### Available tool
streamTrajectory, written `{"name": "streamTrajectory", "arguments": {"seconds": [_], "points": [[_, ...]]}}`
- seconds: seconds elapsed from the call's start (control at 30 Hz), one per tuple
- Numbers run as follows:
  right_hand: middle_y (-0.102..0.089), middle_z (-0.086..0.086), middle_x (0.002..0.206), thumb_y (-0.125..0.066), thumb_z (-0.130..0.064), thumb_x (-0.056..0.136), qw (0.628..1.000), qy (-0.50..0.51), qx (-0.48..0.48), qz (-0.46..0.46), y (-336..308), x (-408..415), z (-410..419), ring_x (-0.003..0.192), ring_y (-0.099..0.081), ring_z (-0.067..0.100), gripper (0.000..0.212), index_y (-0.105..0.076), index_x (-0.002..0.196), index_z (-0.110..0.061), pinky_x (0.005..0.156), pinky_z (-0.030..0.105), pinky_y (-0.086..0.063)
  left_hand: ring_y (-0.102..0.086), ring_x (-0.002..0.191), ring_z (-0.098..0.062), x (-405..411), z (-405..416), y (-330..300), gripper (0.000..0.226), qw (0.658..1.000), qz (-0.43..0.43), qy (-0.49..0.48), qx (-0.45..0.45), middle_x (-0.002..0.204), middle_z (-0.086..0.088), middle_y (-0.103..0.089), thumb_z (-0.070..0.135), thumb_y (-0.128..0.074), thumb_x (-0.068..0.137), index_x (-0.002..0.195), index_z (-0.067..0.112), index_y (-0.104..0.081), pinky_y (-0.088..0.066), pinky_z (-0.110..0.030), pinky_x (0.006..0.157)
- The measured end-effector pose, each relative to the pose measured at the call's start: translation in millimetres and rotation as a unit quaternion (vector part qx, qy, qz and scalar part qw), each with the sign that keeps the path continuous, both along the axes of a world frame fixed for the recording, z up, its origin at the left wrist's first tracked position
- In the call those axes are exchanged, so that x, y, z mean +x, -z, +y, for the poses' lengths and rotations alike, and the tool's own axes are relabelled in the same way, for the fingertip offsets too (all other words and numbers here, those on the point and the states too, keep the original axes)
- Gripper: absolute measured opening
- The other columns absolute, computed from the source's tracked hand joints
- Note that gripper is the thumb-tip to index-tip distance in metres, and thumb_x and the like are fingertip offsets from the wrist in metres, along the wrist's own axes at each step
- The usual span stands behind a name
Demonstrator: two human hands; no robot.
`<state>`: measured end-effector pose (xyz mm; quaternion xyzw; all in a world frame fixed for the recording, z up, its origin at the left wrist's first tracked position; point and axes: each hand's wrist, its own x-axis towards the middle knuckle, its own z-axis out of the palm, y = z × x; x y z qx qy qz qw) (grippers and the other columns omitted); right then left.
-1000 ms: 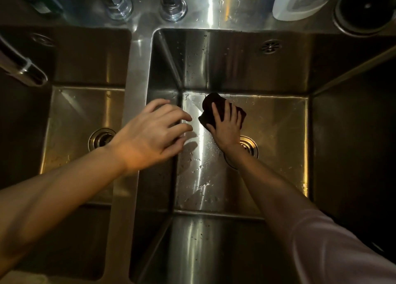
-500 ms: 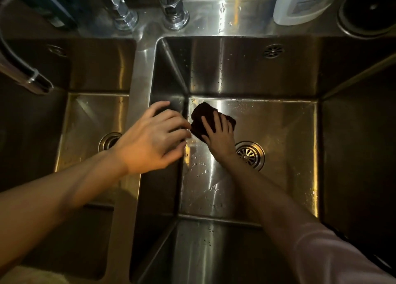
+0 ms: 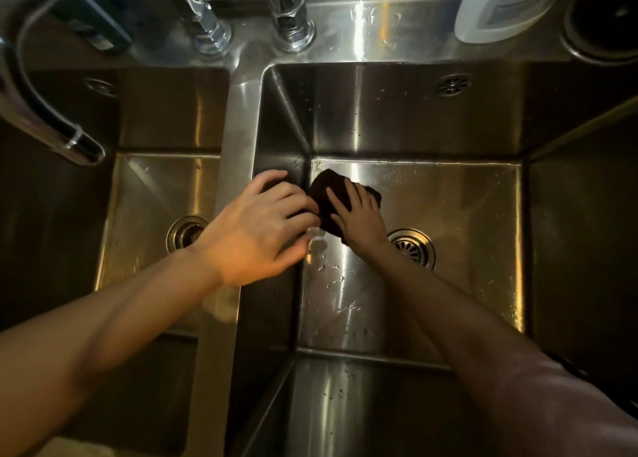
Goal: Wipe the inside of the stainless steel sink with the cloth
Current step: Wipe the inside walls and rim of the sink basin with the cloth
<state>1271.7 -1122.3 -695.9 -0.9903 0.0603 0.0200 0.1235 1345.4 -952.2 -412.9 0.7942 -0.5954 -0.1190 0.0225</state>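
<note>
Double stainless steel sink [image 3: 414, 118] seen from above, dim light. Right hand [image 3: 359, 215] is down in the right basin, fingers straight and spread, palm flat, pressing the dark cloth [image 3: 331, 194] onto the basin floor at the far-left corner — cloth sits just beside the left wall and close to the back wall. Part of the cloth is covered by the hand; the far and left edges stick out past the fingertips. Right forearm runs diagonally across the basin from bottom right, with a pale sleeve [image 3: 566, 415] at the near edge.

Left hand [image 3: 259, 229] hovers over the divider [image 3: 238, 128] between the two basins, fingers loosely curled, holding nothing. Its fingertips overlap the left edge of the cloth in view; cannot tell if they touch it, since the hand looks higher than the basin floor.

Drain strainer [image 3: 412, 248] of the right basin lies just right of the right wrist, partly hidden by it. Water droplets [image 3: 331, 270] scatter on the floor nearer the camera than the cloth. Overflow grille [image 3: 451, 84] on the back wall, upper right.

Left basin has its own drain [image 3: 183, 232], partly behind the left wrist. A curved spout [image 3: 51, 122] hangs over the left basin from the top left. Two chrome tap bases [image 3: 293, 32] stand on the back ledge above the divider. White bottle [image 3: 500, 4] on the ledge at upper right — beside it a dark round object [image 3: 607, 25], cut by the frame edge. Dark blue item [image 3: 93, 21] at upper left, blurred.
</note>
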Motion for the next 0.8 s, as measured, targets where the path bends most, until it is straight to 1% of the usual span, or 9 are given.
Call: {"name": "streamTrajectory", "arguments": {"seconds": [0.13,0.2,0.27,0.33,0.4,0.53,0.6,0.7,0.8], "points": [[-0.026,0.018,0.154,-0.039,-0.039,0.099,0.999,0.021,0.001,0.043,-9.2,39.6,7.3,0.14,-0.025,0.035,0.055,-0.022,0.15,-0.028,0.113,0.049,-0.023,-0.058,0.114,-0.017,0.7,0.8,0.4,0.039,1.0,-0.006,0.002,0.018,0.112,0.004,-0.067,0.037,-0.036,0.097,0.107,0.023,-0.071,-0.026,-0.042,0.114],[-0.026,0.02,0.154,-0.041,-0.042,0.098,0.998,0.053,0.004,0.03,-8.4,16.1,17.9,0.141,-0.025,0.036,0.058,-0.023,0.15,-0.027,0.112,0.05,-0.023,-0.057,0.114,-0.017,0.9,0.7,0.3,0.04,1.0,-0.008,0.006,0.025,0.112,0.004,-0.067,0.038,-0.035,0.097,0.106,0.023,-0.072,-0.026,-0.042,0.114],[-0.026,0.021,0.153,-0.044,-0.045,0.095,0.998,0.057,-0.003,0.014,-2.5,-19.9,25.5,0.141,-0.026,0.038,0.061,-0.025,0.15,-0.027,0.111,0.051,-0.026,-0.057,0.114,-0.018,0.6,-0.6,0.5,0.042,0.999,-0.014,0.008,0.031,0.113,0.004,-0.067,0.038,-0.034,0.098,0.106,0.023,-0.072,-0.027,-0.043,0.114],[-0.028,0.021,0.152,-0.048,-0.044,0.094,0.999,0.05,-0.005,0.01,2.9,-27.5,23.2,0.139,-0.03,0.038,0.063,-0.025,0.15,-0.027,0.11,0.052,-0.029,-0.057,0.115,-0.018,0.9,-1.3,1.0,0.043,0.999,-0.014,0.009,0.036,0.114,0.004,-0.067,0.039,-0.033,0.098,0.107,0.023,-0.071,-0.027,-0.043,0.113],[-0.029,0.021,0.152,-0.048,-0.042,0.095,0.999,0.051,-0.003,0.017,-0.7,1.3,18.3,0.138,-0.03,0.037,0.063,-0.023,0.15,-0.027,0.11,0.051,-0.028,-0.056,0.117,-0.018,1.1,-0.4,2.0,0.044,0.999,-0.014,0.007,0.039,0.114,0.005,-0.067,0.04,-0.031,0.097,0.107,0.024,-0.071,-0.027,-0.043,0.113],[-0.02,0.018,0.155,-0.04,-0.043,0.097,0.994,0.078,-0.011,0.072,-9.9,55.8,18.6,0.141,-0.021,0.033,0.062,-0.012,0.151,-0.03,0.114,0.049,-0.021,-0.056,0.116,-0.018,0.9,-0.5,1.6,0.041,0.999,-0.018,0.011,0.042,0.112,0.005,-0.067,0.04,-0.033,0.096,0.108,0.026,-0.07,-0.028,-0.042,0.111],[-0.025,0.019,0.154,-0.042,-0.042,0.096,0.994,0.101,-0.013,0.049,-7.1,38.2,24.9,0.14,-0.025,0.034,0.062,-0.016,0.151,-0.029,0.112,0.049,-0.023,-0.055,0.117,-0.018,2.0,-1.3,0.1,0.041,0.998,-0.016,0.019,0.054,0.114,0.005,-0.067,0.041,-0.033,0.096,0.109,0.027,-0.069,-0.029,-0.042,0.111],[-0.029,0.021,0.151,-0.044,-0.041,0.095,0.996,0.085,-0.02,0.014,0.9,-8.7,30.3,0.138,-0.03,0.037,0.061,-0.023,0.15,-0.028,0.11,0.05,-0.028,-0.055,0.117,-0.018,1.7,-1.4,0.9,0.041,0.998,-0.021,0.023,0.058,0.114,0.005,-0.066,0.04,-0.033,0.095,0.109,0.027,-0.069,-0.031,-0.043,0.11],[-0.031,0.02,0.151,-0.047,-0.041,0.095,0.998,0.056,-0.01,0.024,-1.6,5.6,17.7,0.137,-0.032,0.037,0.06,-0.024,0.15,-0.029,0.109,0.049,-0.03,-0.056,0.114,-0.018,2.1,-1.1,3.4,0.04,0.998,-0.02,0.023,0.05,0.113,0.005,-0.067,0.039,-0.035,0.095,0.109,0.025,-0.069,-0.031,-0.042,0.11]]}}
